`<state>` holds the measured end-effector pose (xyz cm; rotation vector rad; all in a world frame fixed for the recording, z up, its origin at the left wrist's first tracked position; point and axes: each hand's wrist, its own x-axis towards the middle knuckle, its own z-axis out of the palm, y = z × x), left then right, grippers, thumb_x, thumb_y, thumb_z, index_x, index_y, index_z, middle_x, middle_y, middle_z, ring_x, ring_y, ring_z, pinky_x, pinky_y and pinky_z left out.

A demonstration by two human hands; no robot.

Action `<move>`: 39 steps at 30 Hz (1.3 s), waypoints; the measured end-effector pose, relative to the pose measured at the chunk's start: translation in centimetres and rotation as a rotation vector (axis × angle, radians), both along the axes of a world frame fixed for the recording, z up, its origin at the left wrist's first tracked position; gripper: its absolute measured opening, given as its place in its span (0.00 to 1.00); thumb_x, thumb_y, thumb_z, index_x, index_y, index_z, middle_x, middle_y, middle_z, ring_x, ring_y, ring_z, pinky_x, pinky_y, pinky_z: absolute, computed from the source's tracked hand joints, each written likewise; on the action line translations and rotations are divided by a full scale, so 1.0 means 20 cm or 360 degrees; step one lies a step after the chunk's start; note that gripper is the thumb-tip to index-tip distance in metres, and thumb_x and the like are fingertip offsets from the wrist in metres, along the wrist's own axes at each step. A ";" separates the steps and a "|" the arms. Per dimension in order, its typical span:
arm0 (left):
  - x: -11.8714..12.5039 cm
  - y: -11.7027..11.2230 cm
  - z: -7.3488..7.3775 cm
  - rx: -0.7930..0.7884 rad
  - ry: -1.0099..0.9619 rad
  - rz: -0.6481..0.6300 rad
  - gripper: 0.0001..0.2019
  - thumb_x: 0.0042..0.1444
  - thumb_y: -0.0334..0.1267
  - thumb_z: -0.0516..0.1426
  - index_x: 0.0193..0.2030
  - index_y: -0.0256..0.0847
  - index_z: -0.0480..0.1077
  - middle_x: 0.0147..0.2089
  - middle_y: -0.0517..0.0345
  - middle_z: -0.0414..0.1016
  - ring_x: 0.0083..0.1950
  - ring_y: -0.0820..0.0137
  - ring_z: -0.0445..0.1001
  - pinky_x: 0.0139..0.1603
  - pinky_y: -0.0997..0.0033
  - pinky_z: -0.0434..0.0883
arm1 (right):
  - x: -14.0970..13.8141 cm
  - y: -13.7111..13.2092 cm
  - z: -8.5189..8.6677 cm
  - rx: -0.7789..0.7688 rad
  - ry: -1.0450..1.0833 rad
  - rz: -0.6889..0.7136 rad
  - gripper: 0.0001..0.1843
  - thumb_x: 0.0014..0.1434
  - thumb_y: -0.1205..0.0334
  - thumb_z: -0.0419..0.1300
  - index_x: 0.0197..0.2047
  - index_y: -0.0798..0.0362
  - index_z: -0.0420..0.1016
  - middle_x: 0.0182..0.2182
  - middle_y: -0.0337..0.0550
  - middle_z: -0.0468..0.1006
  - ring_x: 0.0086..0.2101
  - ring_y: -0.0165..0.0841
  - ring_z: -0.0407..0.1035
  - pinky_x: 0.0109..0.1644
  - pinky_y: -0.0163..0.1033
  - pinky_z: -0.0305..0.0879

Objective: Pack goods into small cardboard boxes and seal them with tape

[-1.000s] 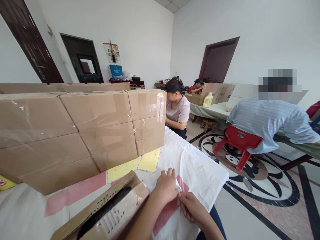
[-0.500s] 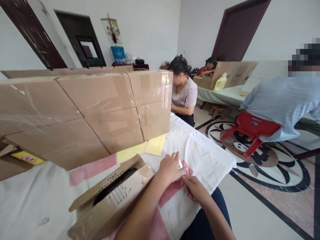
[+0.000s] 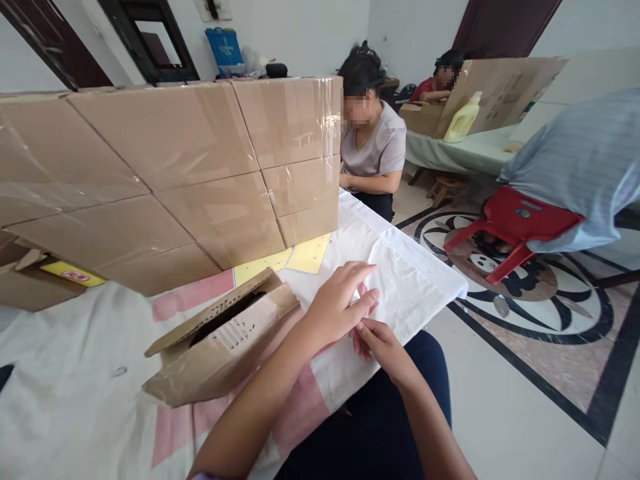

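A small white thing is by the left hand, near the surface's lap-side edge. Left fingers look spread; I can't tell if they grip. Right hand fingers pinch together, on what I can't see. A loose hold could drop it.

We seem to be in a small workshop in a homelike room: people sit bent over at cloth-covered benches with cardboard screens, while the patterned floor, red plastic chair and dark door look domestic.
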<state>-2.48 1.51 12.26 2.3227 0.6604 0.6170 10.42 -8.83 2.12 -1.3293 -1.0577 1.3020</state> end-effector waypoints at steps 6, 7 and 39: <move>-0.30 -0.20 0.08 -0.0073 0.0232 0.0101 0.13 0.65 0.47 0.60 0.53 0.50 0.73 0.53 0.59 0.75 0.53 0.65 0.73 0.54 0.64 0.70 | -0.13 -0.12 0.18 0.0233 -0.0236 0.0140 0.24 0.72 0.47 0.51 0.29 0.53 0.70 0.24 0.38 0.72 0.25 0.28 0.64 0.32 0.35 0.59; -0.35 -0.23 0.06 -0.0087 0.0260 0.0106 0.13 0.64 0.48 0.60 0.52 0.50 0.74 0.52 0.59 0.75 0.53 0.65 0.73 0.53 0.64 0.70 | -0.16 -0.13 0.20 0.0276 -0.0298 0.0175 0.23 0.73 0.49 0.51 0.29 0.53 0.70 0.25 0.37 0.71 0.26 0.29 0.64 0.33 0.35 0.59; -0.84 -0.36 -0.19 -0.0047 -0.0492 0.0697 0.11 0.69 0.34 0.51 0.32 0.41 0.66 0.34 0.58 0.70 0.34 0.72 0.69 0.36 0.72 0.65 | -0.22 0.21 0.31 0.0893 -0.0642 0.0193 0.07 0.68 0.57 0.57 0.43 0.48 0.76 0.42 0.47 0.79 0.45 0.41 0.72 0.50 0.46 0.67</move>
